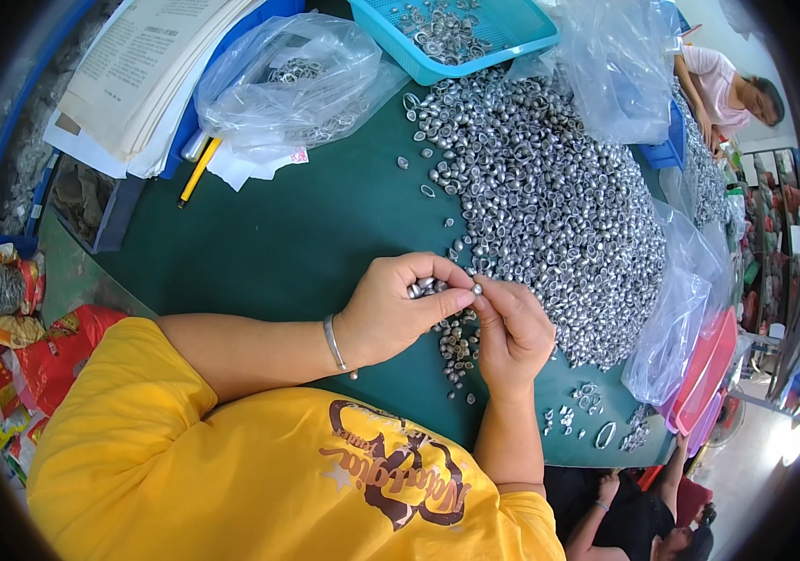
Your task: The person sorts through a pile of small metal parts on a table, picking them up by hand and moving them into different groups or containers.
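My left hand [381, 309] is closed, with several small silver metal pieces [426, 288] cupped inside its curled fingers. Its thumb and forefinger meet the fingertips of my right hand [518, 329], which is also closed in a pinch. Between the fingertips of both hands shows one rounded silver metal piece [477, 290]. Just beyond my hands spreads a large heap of similar small hollow metal pieces [549, 215]. A smaller cluster of pieces [458, 351] lies below my hands, partly hidden by my right hand.
A green tabletop [259, 243] carries everything. At the back are a blue basket [484, 65] with metal pieces, a clear bag [297, 84], a yellow pen [200, 172] and papers [143, 75]. Red trays [706, 369] and loose rings [605, 435] lie right. Two people [722, 89] work nearby.
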A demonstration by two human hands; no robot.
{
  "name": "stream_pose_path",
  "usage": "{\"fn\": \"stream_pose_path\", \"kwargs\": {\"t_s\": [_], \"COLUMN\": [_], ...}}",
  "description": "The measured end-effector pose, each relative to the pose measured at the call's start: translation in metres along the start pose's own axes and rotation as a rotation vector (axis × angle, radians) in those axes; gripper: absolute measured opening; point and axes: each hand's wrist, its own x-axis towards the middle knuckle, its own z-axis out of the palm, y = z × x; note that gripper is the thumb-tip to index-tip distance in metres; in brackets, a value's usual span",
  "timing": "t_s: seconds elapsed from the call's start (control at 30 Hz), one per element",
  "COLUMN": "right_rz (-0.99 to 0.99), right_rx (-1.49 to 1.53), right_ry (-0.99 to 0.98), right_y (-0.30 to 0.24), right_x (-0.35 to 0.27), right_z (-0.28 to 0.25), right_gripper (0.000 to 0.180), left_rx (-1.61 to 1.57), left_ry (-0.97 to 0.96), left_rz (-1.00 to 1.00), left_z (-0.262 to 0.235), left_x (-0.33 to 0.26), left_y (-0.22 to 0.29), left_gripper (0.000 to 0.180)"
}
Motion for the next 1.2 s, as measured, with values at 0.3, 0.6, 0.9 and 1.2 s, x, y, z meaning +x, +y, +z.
{"fn": "stream_pose_path", "kwargs": {"t_s": [0.3, 0.6, 0.9, 1.2], "right_rz": [-0.029, -0.073, -0.153, -0.127], "right_rx": [0.011, -0.029, -0.089, -0.066], "right_ry": [-0.002, 0.014, 0.091, 0.118], "right_y": [0.002, 0.004, -0.001, -0.001], "right_x": [-0.001, -0.002, -0.001, -0.009], "right_z": [0.001, 0.001, -0.004, -0.011], "right_gripper": [0.016, 0.017, 0.020, 0.015], "left_rx": [0.012, -0.023, -0.427, -0.669], "left_ry": [0.006, 0.018, -0.030, 0.084], "left_rz": [0.004, -0.065, -0.228, 0.040], "left_z": [0.000, 0.001, -0.001, -0.023], "left_x": [0.000, -0.001, 0.006, 0.133], "left_y": [-0.001, 0.000, 0.006, 0.106], "left_gripper": [0.009, 0.011, 0.009, 0.020]}}
